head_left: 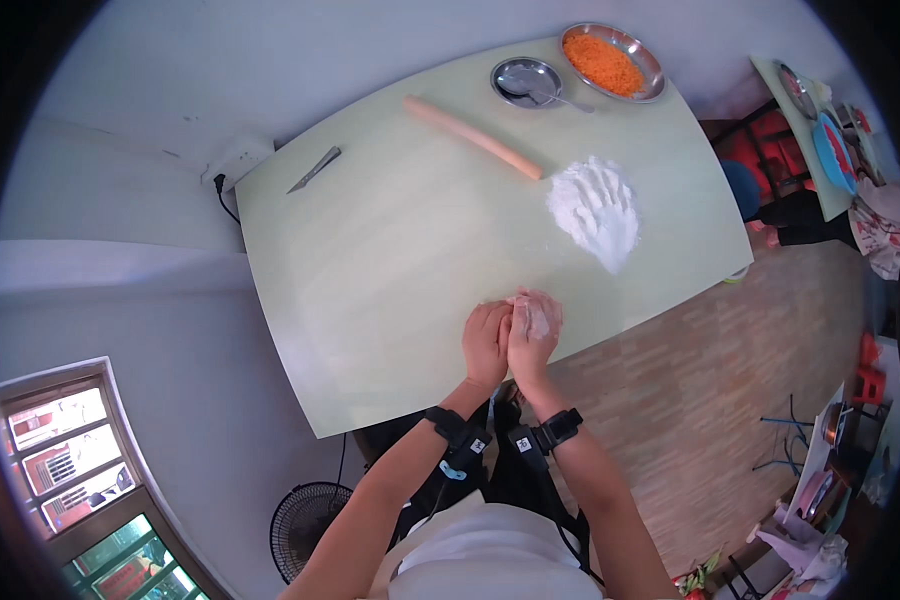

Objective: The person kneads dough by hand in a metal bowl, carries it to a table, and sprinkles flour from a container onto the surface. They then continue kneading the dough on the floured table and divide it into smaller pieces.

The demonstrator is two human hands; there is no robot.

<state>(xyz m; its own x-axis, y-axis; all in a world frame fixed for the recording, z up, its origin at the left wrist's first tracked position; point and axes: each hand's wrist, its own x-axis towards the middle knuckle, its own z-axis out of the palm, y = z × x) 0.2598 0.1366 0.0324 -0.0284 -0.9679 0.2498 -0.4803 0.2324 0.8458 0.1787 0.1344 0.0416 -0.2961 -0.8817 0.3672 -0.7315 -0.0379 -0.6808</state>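
My left hand (487, 337) and my right hand (534, 326) are pressed together over the table's near edge, fingers folded against each other. White powder coats part of my right hand. Whatever lies between the palms, if anything, is hidden. Beyond them to the right, a pile of white flour (592, 205) bears finger-like furrows. A wooden rolling pin (473, 136) lies slantwise with one end close to that flour. At the back are a small round metal dish (501, 96) with a metal spoon (562, 99) in it and a metal plate (656, 75) of shredded orange food (604, 66).
On the far left of the pale green table (370, 290) lies a small knife (315, 169). A socket box (238, 163) with a plugged-in cord is by that corner. A black fan (305, 525) stands at lower left. Another person (875, 225) is at the right, near a blue basin (832, 155).
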